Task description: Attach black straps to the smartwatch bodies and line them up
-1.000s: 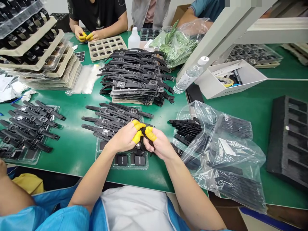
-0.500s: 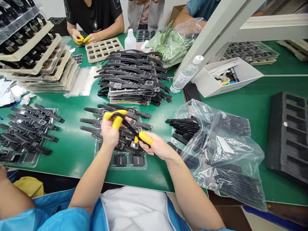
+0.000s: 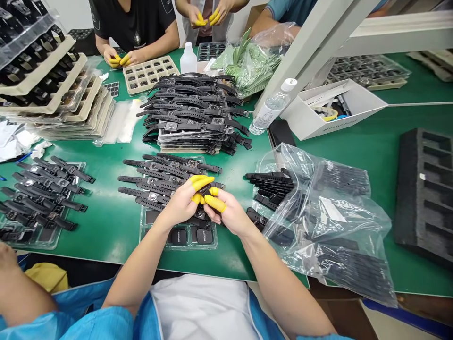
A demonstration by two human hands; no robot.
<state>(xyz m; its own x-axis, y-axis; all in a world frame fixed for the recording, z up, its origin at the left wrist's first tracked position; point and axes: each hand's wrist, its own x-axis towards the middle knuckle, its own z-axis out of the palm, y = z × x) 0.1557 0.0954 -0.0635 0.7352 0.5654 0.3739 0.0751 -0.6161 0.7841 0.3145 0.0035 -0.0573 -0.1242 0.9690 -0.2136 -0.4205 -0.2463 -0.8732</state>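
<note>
Both hands meet over a clear tray of smartwatches, with yellow finger cots on several fingers. My left hand (image 3: 184, 200) is closed on a glossy black smartwatch (image 3: 205, 189), pinching its far side. My right hand (image 3: 226, 208) grips the same watch from the right, thumb and fingers pressed against it. Most of the watch and its strap are hidden by the fingers. Beneath the hands, the clear plastic tray (image 3: 143, 231) carries rows of watches with black straps (image 3: 152, 180). Two square black pieces (image 3: 179, 237) show in its near pockets.
Right of my hands lie clear plastic bags of black straps (image 3: 339, 222) and loose straps (image 3: 269, 182). A tall stack of watch trays (image 3: 194, 113) stands behind; another watch tray (image 3: 46, 193) lies left. A bottle (image 3: 271, 106), white box (image 3: 336, 111) and slanted post surround the back right. Co-workers sit opposite.
My left hand has moved right and down to meet my right hand. The black strap stretched between them before is now mostly hidden. A co-worker's hands opposite have come lower into view.
</note>
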